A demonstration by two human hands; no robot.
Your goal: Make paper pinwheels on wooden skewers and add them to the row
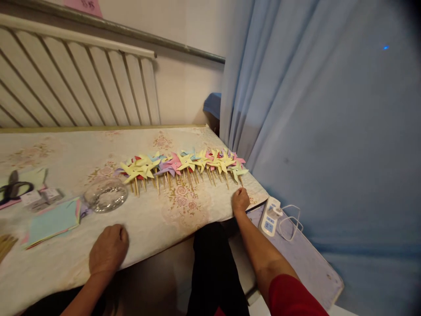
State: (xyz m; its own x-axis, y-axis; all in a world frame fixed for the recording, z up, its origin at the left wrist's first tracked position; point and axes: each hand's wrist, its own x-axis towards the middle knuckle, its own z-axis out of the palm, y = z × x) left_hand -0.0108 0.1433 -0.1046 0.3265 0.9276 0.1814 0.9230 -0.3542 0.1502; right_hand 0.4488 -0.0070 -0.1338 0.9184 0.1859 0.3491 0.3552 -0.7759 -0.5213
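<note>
Several paper pinwheels point(186, 162) in yellow, pink, purple, red and pale green lie in a row on the flowered tablecloth point(148, 237), their thin wooden sticks pointing toward me. At the row's right end, my right hand point(241, 201) is closed at the lower end of the pale green pinwheel's point(237, 170) stick; the fingertips are partly hidden. My left hand point(109, 249) rests as a loose fist near the table's front edge, and nothing shows in it. Beyond that hand stands a clear round container point(105, 196) with small shiny pieces inside.
Left of the container lie coloured paper sheets point(54, 223), small boxes point(34, 199), black-handled scissors point(15, 189) and wooden sticks point(5, 245). A power strip point(270, 217) with a white cable sits on a lower surface at right. A blue curtain point(329, 131) hangs beside the table; a radiator point(79, 79) stands behind.
</note>
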